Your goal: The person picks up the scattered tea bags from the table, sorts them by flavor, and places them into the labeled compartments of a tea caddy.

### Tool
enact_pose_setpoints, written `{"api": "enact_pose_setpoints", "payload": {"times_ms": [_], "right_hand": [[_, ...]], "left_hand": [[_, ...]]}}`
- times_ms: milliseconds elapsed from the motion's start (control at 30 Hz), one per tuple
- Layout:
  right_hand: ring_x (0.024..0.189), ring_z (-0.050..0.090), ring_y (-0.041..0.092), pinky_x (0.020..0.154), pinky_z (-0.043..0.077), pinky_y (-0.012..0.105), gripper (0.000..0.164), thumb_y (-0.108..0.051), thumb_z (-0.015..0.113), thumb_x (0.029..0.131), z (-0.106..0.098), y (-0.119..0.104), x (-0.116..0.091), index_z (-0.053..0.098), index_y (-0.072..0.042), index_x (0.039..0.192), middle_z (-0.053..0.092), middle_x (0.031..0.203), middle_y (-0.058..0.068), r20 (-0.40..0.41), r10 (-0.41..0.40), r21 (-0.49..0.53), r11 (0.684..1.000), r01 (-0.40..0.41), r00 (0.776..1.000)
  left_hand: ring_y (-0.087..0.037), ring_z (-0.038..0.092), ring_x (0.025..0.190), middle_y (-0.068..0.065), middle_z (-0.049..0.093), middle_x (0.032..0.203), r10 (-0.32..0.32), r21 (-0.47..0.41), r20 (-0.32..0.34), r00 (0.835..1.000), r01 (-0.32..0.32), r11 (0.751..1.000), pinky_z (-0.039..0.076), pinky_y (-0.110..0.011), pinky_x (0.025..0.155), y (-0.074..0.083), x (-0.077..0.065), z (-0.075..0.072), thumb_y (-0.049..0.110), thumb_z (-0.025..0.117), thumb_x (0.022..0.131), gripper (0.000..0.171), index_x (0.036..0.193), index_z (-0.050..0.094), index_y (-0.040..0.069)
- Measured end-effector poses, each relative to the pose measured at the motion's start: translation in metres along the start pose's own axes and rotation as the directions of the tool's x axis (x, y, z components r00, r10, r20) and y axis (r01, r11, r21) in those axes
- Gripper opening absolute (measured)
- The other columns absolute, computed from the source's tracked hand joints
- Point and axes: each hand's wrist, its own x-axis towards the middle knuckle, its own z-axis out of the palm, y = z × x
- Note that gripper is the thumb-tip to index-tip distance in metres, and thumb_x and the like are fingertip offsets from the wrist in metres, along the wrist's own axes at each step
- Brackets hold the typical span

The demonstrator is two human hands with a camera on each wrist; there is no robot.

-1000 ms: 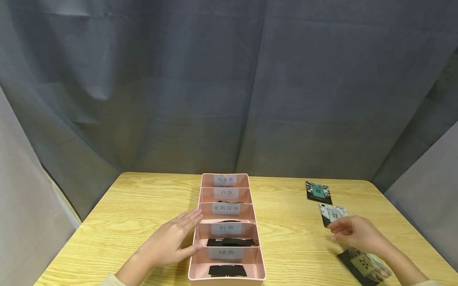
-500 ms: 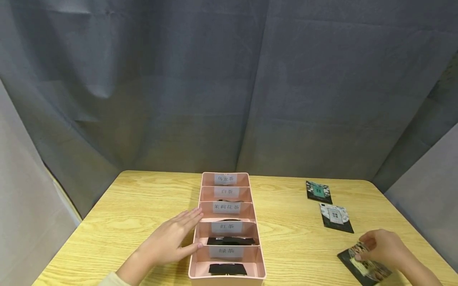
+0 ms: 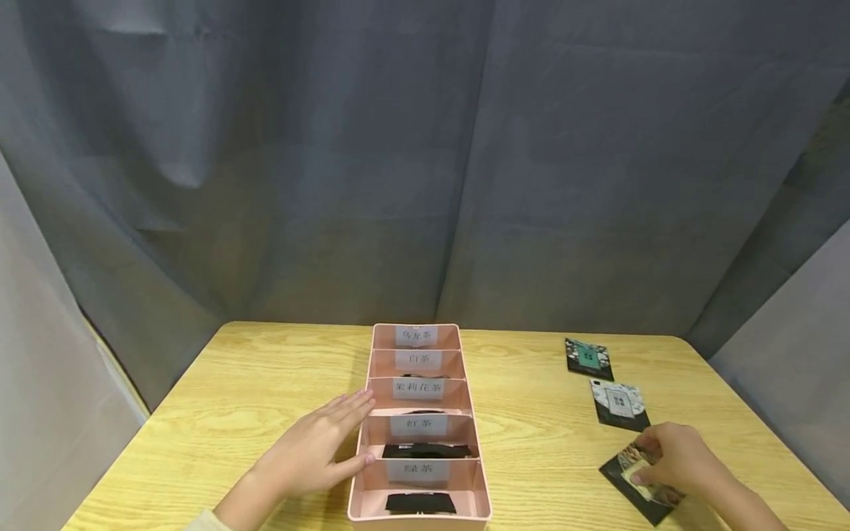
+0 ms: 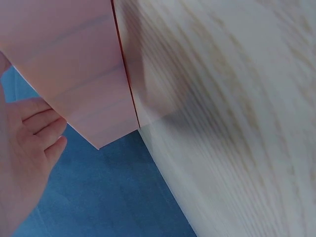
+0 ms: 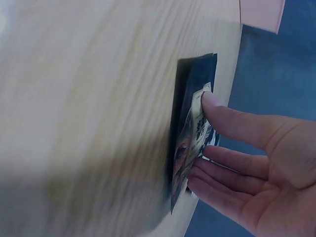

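Note:
A long pink divided box (image 3: 418,524) with paper labels stands in the middle of the table. My left hand (image 3: 308,451) rests along its left side, fingertips and thumb at the rim. In the left wrist view, straight fingers lie against the wall of the box (image 4: 84,94). On the right, my right hand (image 3: 687,459) pinches a dark tea sachet (image 3: 623,476) with a yellowish label. The right wrist view shows the thumb on the face of the sachet (image 5: 197,76) and the fingers at its opposite edge. The sachet tilts and bends slightly, close over the table.
Farther back on the right lie a sachet with a white-grey label (image 3: 619,403) and one with a teal label (image 3: 588,357). Black sachets (image 3: 421,503) lie in several compartments of the box. A grey curtain (image 3: 425,162) hangs behind the wooden table (image 3: 531,442).
My right hand has moved from the white-labelled sachet down to the yellow-labelled one, gripped it and shifted it left. My left hand has stayed at the box.

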Motion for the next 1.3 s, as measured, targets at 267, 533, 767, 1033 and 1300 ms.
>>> {"api": "enact_pose_setpoints", "payload": {"times_ms": [267, 533, 767, 1033, 1300], "right_hand": [[0.08, 0.064, 0.016, 0.068, 0.056, 0.035, 0.052, -0.026, 0.089, 0.056, 0.009, -0.038, 0.029, 0.071, -0.001, 0.098, 0.072, 0.09, 0.004, -0.056, -0.143, 0.008, 0.99, 0.144, 0.988], [0.081, 0.067, 0.017, 0.069, 0.058, 0.032, 0.049, -0.02, 0.09, 0.056, 0.02, -0.078, 0.061, 0.072, -0.001, 0.098, 0.074, 0.093, 0.007, -0.053, -0.295, 0.005, 0.955, 0.296, 0.954], [0.083, 0.067, 0.02, 0.068, 0.057, 0.031, 0.049, -0.019, 0.09, 0.06, 0.023, -0.094, 0.08, 0.071, -0.001, 0.101, 0.073, 0.097, 0.009, -0.037, -0.41, -0.041, 0.912, 0.409, 0.911], [0.088, 0.067, 0.026, 0.071, 0.058, 0.035, 0.048, -0.017, 0.088, 0.065, 0.016, -0.097, 0.079, 0.069, -0.001, 0.106, 0.072, 0.102, 0.012, -0.026, -0.426, -0.054, 0.904, 0.424, 0.904], [0.089, 0.068, 0.029, 0.074, 0.059, 0.038, 0.05, -0.018, 0.087, 0.065, 0.012, -0.089, 0.073, 0.068, 0.004, 0.106, 0.071, 0.1, 0.015, -0.005, -0.35, -0.054, 0.935, 0.35, 0.937]], "left_hand": [[-0.025, 0.044, 0.139, -0.013, 0.045, 0.149, -0.006, -0.005, 0.002, 1.0, 0.006, 1.0, 0.043, -0.042, 0.112, 0.0, 0.0, 0.0, 0.043, 0.06, 0.091, 0.065, 0.141, 0.047, 0.003], [-0.025, 0.045, 0.139, -0.014, 0.046, 0.148, 0.01, -0.002, -0.011, 1.0, -0.01, 1.0, 0.043, -0.042, 0.112, -0.001, -0.001, 0.003, 0.042, 0.061, 0.09, 0.066, 0.141, 0.048, 0.003], [-0.025, 0.044, 0.139, -0.012, 0.045, 0.149, -0.001, -0.002, -0.002, 1.0, 0.001, 1.0, 0.042, -0.041, 0.113, -0.002, 0.0, 0.003, 0.044, 0.06, 0.09, 0.066, 0.141, 0.047, 0.003], [-0.026, 0.045, 0.138, -0.014, 0.046, 0.148, 0.006, -0.008, -0.008, 1.0, -0.006, 1.0, 0.043, -0.042, 0.112, -0.003, 0.002, 0.002, 0.043, 0.061, 0.09, 0.066, 0.141, 0.047, 0.003], [-0.025, 0.045, 0.138, -0.012, 0.046, 0.149, -0.005, 0.0, 0.001, 1.0, 0.005, 1.0, 0.043, -0.042, 0.112, -0.001, 0.001, 0.003, 0.044, 0.061, 0.09, 0.066, 0.14, 0.048, 0.003]]}}
